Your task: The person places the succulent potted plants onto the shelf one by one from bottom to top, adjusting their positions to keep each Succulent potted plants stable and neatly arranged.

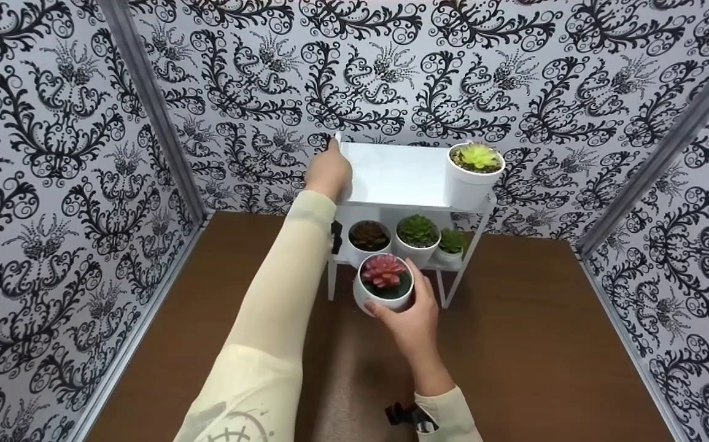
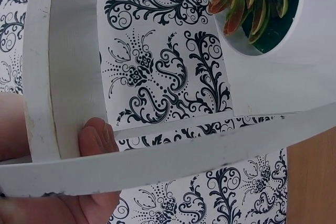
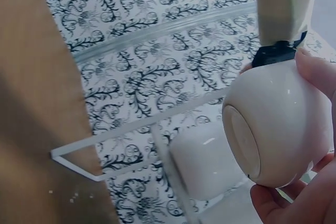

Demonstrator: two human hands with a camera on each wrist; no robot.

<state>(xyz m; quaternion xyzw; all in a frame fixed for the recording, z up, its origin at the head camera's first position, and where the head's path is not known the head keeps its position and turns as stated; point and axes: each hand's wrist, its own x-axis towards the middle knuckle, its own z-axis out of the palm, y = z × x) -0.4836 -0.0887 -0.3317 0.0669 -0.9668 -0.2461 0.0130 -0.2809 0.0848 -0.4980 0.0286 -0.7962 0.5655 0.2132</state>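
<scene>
My left hand point(image 1: 328, 173) grips the left end of a white two-tier metal shelf point(image 1: 397, 175). In the left wrist view its fingers point(image 2: 97, 137) curl round the white frame bar point(image 2: 157, 169). My right hand point(image 1: 418, 316) holds a round white pot point(image 1: 363, 299) with a red succulent point(image 1: 383, 271), in front of the lower tier. Thumb and fingers wrap the pot's sides, and its bare underside point(image 3: 242, 140) shows in the right wrist view, tilted toward that camera.
A white pot with a yellow-green succulent point(image 1: 478, 158) stands at the upper tier's right end. The lower tier bears a dark reddish succulent point(image 1: 369, 235), a green one point(image 1: 418, 230) and a smaller green one point(image 1: 452, 240). Patterned walls surround the brown table point(image 1: 532, 344).
</scene>
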